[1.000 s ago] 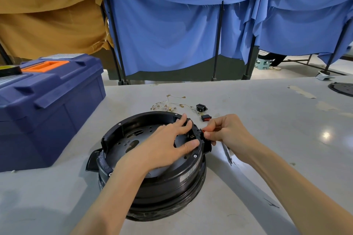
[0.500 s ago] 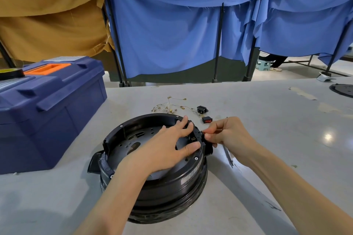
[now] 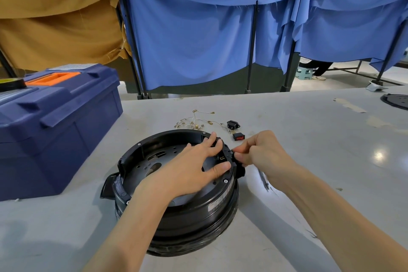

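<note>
A round black appliance housing (image 3: 198, 210) lies upside down on the grey table (image 3: 309, 139), its perforated metal base plate (image 3: 154, 161) showing inside. My left hand (image 3: 194, 165) rests flat over the right inner rim, fingers straight and spread, thumb pressing the rim. My right hand (image 3: 262, 152) pinches a small black part (image 3: 239, 164) at the housing's right outer edge. What lies under my left palm is hidden.
A dark blue toolbox (image 3: 55, 126) with an orange handle stands at the left. Thin wires with brass terminals (image 3: 194, 122), a black socket (image 3: 233, 125) and a red rocker switch (image 3: 238, 137) lie behind the housing. A black round object (image 3: 396, 101) sits at the far right edge. A slim tool (image 3: 263, 180) lies under my right wrist.
Both hands stay at the housing's right rim with only slight finger shifts. The view has drifted a little.
</note>
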`<state>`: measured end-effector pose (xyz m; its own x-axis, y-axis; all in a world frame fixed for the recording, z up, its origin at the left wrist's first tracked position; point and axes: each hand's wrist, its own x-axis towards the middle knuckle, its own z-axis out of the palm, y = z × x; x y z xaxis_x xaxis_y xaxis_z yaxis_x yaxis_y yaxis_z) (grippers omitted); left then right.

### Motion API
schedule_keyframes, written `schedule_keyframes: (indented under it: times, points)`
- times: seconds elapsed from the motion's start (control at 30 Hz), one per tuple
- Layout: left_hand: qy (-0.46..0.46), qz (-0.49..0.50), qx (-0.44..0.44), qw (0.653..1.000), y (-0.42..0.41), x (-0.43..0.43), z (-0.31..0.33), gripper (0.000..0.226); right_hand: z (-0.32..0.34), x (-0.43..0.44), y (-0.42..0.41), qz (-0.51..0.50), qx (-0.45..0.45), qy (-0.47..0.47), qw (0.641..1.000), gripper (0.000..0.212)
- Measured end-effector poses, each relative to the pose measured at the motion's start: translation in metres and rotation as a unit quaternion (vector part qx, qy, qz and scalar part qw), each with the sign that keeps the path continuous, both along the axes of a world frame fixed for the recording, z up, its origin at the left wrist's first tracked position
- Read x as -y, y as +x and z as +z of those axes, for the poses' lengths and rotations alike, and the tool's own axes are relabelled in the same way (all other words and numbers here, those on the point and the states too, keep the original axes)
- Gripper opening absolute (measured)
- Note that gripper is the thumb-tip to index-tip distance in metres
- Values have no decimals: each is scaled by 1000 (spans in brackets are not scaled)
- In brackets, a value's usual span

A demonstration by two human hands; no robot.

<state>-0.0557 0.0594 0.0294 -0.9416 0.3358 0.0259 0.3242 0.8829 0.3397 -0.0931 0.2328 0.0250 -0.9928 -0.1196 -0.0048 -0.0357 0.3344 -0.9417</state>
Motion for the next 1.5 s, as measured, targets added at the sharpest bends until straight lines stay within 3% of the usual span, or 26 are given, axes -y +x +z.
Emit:
schedule_keyframes:
  times: [0.63, 1.0, 1.27, 1.37, 1.5]
  points:
    - [16, -5, -3, 1000, -2, 2, -3, 68, 6, -1, 7, 17, -22, 69, 997, 26]
    - [8, -3, 0, 1000, -1, 0, 0, 67, 7, -1, 6, 35, 0, 51, 998, 15]
    - [1, 3, -1, 1000, -1, 0, 0, 66, 12, -8, 4, 60, 9, 57, 997, 34]
    - [13, 2, -3, 1000, -1, 0, -2, 67, 12, -13, 1, 62, 21, 50, 997, 24]
    - [54, 8, -8, 999, 1, 3, -4, 77, 10, -21, -7, 28, 8, 19, 999, 31]
